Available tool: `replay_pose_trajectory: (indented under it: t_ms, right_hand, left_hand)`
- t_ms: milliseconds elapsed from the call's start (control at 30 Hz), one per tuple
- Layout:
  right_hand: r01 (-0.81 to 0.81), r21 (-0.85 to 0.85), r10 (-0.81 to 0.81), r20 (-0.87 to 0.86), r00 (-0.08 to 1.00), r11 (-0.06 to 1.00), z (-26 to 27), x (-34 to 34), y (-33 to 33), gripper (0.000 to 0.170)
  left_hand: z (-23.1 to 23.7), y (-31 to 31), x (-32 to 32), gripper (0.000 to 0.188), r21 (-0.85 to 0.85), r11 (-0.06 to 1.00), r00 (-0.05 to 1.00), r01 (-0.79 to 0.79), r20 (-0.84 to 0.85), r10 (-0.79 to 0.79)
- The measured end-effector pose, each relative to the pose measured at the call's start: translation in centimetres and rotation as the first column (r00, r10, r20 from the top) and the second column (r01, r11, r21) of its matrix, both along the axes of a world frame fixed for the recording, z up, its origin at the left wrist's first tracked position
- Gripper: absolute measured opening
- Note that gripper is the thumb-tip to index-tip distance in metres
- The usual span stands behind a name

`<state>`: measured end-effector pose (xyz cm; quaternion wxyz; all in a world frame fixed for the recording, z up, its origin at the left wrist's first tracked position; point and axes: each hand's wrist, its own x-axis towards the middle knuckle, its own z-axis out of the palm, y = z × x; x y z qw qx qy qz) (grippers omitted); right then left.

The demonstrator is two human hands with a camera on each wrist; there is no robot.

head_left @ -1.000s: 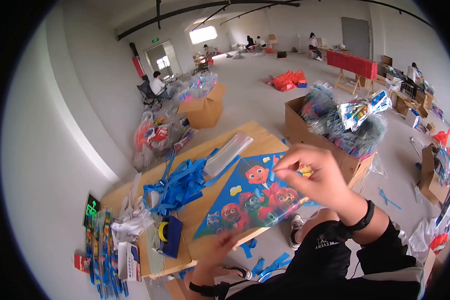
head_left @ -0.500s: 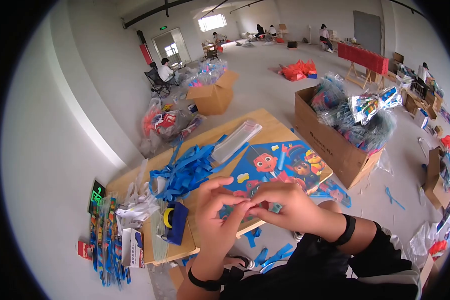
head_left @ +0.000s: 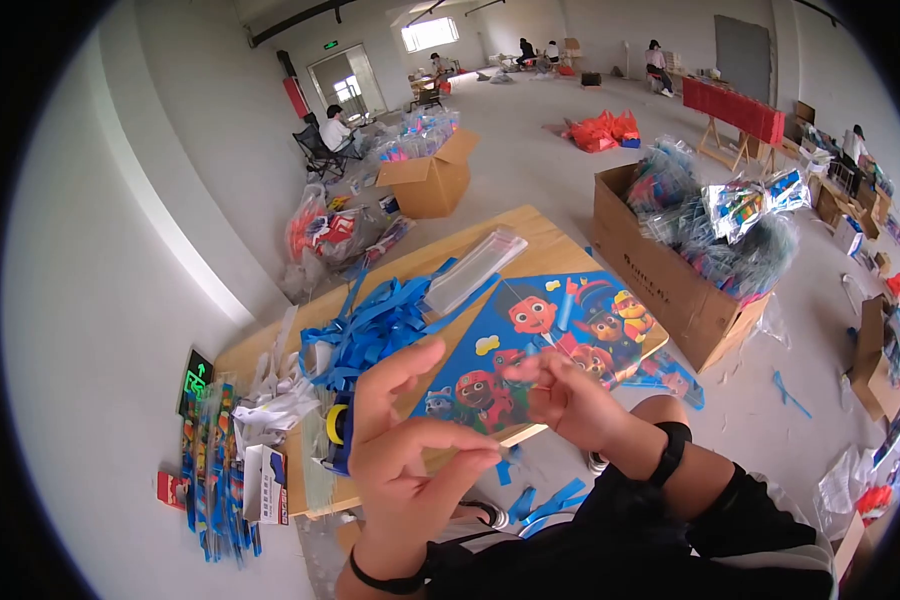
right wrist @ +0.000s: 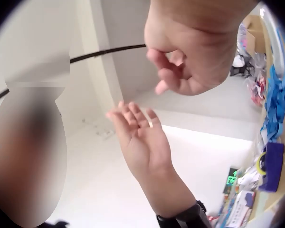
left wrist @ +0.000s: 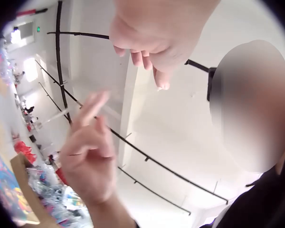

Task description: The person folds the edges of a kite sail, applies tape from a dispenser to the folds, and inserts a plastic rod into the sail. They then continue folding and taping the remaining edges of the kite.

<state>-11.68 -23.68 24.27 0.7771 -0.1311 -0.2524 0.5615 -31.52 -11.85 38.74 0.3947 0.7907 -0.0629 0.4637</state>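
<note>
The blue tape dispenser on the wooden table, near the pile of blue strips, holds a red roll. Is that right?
No, the roll is yellow, as the head view shows. The blue tape dispenser is on the wooden table, near the pile of blue strips.

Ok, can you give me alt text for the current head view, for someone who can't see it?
A left hand, fingers loosely bent, and a blurred, curled right hand hover apart over the near edge of a wooden table. On it lie a blue cartoon sheet and heaped blue ribbons; filled cardboard boxes stand beyond.
</note>
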Motion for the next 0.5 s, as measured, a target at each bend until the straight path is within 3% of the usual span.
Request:
replay_pose_trajectory:
  t_ms: [33,67,100,167,200,267,333,400,433,500]
  right_hand:
    - [0.101,-0.007,-0.095,0.289,0.953,0.995,-0.4,-0.5,0.0,0.052]
    - [0.197,0.014,-0.172,0.551,0.816,0.98,-0.9,-1.0,-0.1,0.056]
    - [0.191,0.011,-0.166,0.548,0.82,0.982,-1.6,-1.5,-0.3,0.056]
    - [-0.071,0.11,-0.018,0.65,0.759,0.991,-3.2,-2.1,-1.1,0.058]
    - [-0.08,0.109,-0.01,0.647,0.763,0.991,-4.1,-2.2,-1.6,0.058]
    - [-0.248,-0.084,0.234,0.7,0.674,0.965,-5.9,-2.1,-2.6,0.064]
    - [-0.235,-0.127,0.256,0.689,0.678,0.964,-6.7,-2.7,-3.1,0.065]
    - [-0.149,-0.199,0.249,0.785,0.567,0.969,-6.7,-3.1,-3.6,0.058]
    - [-0.059,-0.209,0.203,0.781,0.591,0.976,-6.4,-3.7,-3.8,0.04]
    - [0.007,-0.229,0.182,0.791,0.584,0.973,-7.7,-3.7,-4.0,0.033]
  left_hand:
    - [0.4,0.5,-0.7,0.02,0.024,1.0,0.996,-0.009,-0.086,0.011]
    - [0.8,0.5,-1.0,0.02,0.023,1.0,0.996,-0.015,-0.089,0.017]
    - [1.2,0.6,-1.2,0.021,-0.019,0.998,0.992,-0.054,-0.119,0.051]
    - [1.2,1.2,-1.4,0.022,-0.083,0.991,0.988,-0.1,-0.13,0.089]
    - [1.2,1.4,-1.5,0.022,-0.084,0.99,0.986,-0.11,-0.135,0.098]
    - [1.2,2.0,-1.9,0.021,-0.181,0.969,0.98,-0.167,-0.138,0.143]
    - [0.6,3.2,-2.2,0.02,-0.163,0.971,0.978,-0.176,-0.141,0.153]
    - [-0.1,4.1,-2.0,0.016,-0.256,0.96,0.992,-0.114,-0.083,0.095]
    - [-0.3,4.3,-1.9,0.016,-0.257,0.959,0.991,-0.121,-0.086,0.102]
    - [-0.4,4.6,-2.0,0.012,-0.373,0.918,0.991,-0.135,-0.074,0.115]
